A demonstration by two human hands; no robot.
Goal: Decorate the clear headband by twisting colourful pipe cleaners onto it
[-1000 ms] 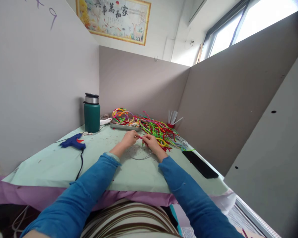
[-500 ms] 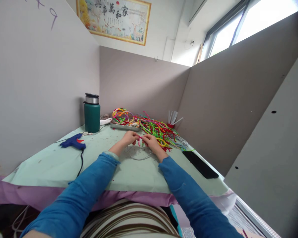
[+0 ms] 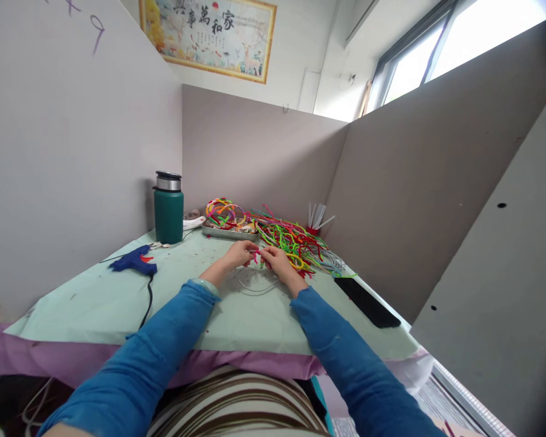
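Observation:
In the middle of the table, my left hand and my right hand meet with fingertips pinched. Between them is a short pink-red pipe cleaner, and both hands grip it. A thin grey hoop hangs or lies just below my fingers, its upper part hidden by them; whether it joins the pipe cleaner I cannot tell. Right behind my right hand spreads a heap of green, red and yellow pipe cleaners. Blue sleeves cover both forearms.
A metal tray with coloured twisted rings stands at the back. On the left are a green bottle and a blue glue gun with its cord. A black phone-like slab lies right; white sticks stand behind. Partitions enclose the table.
My left fingers have shifted slightly around the pink-red pipe cleaner. The grey hoop has moved a little to the right. Everything else looks unmoved.

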